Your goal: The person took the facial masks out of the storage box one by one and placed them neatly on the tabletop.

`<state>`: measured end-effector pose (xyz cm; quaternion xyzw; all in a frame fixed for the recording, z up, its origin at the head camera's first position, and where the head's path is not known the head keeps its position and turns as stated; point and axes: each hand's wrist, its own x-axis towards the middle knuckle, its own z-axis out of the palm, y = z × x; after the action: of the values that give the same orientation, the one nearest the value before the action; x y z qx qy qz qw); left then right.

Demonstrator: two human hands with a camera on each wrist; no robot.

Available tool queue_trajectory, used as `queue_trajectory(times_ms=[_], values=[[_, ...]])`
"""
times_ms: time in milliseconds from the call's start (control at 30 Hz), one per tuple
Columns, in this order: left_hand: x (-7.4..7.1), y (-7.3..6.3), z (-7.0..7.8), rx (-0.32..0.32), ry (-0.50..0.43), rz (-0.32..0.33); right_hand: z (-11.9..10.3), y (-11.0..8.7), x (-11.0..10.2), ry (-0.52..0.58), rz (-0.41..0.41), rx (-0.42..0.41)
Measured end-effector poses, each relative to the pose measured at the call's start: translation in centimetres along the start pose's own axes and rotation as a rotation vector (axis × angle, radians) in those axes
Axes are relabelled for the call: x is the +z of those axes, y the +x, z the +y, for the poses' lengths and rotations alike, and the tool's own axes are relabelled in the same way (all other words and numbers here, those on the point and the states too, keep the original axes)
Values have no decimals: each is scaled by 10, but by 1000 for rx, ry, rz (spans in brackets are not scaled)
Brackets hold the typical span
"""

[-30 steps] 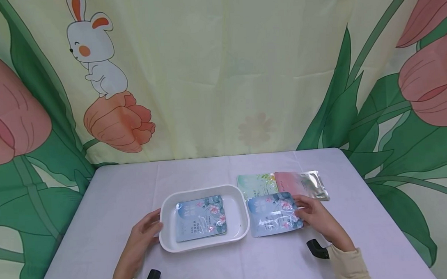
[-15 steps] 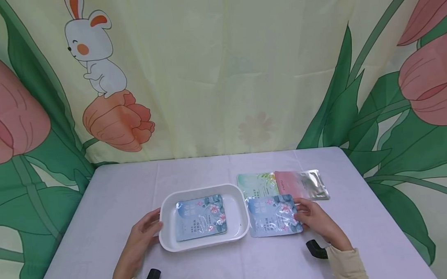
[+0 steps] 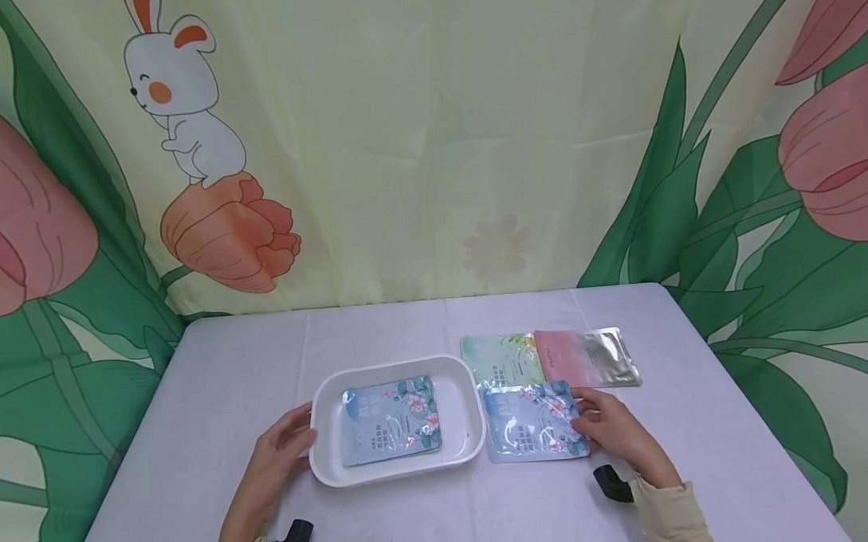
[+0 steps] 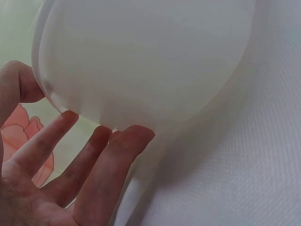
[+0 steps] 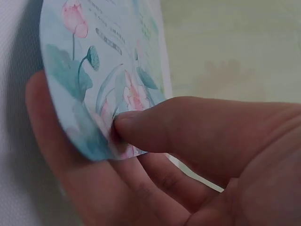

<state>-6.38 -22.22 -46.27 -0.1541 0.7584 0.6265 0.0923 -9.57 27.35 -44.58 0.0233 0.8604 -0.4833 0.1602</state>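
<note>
My right hand pinches the right edge of a blue flowered face mask packet. In the right wrist view, the thumb presses on the packet's printed face and the fingers lie behind it. The packet is beside the white tray, to its right. Fingertips of my left hand touch the tray's left end; in the left wrist view they rest against its outer wall, slightly bent. Another blue flowered face mask packet lies inside the tray, perhaps stacked on others.
Behind the held packet lie a green packet and a pink and silver packet, side by side. A white cloth covers the table. A printed curtain hangs behind the table's far edge.
The held blue packet has straightened and shifted slightly toward me, and it looks flatter. My right hand has shifted slightly with it. My left hand and the tray have stayed put.
</note>
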Motion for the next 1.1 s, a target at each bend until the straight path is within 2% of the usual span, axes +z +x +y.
queue_trajectory(times_ms=[200,400,667,867,1100], values=[[-1,-1,1,5,11,-8,-3,-4,0,-69,21,-55],[-1,0,0,2,13,-9,-6,-5,3,-70,4,-80],[-1,1,-2,2,6,-9,-11,-4,13,-88,18,-57],[-1,1,-3,5,9,-5,-16,-3,16,-162,28,-55],[0,-1,-2,14,3,-5,-18,-4,16,-246,99,-70]])
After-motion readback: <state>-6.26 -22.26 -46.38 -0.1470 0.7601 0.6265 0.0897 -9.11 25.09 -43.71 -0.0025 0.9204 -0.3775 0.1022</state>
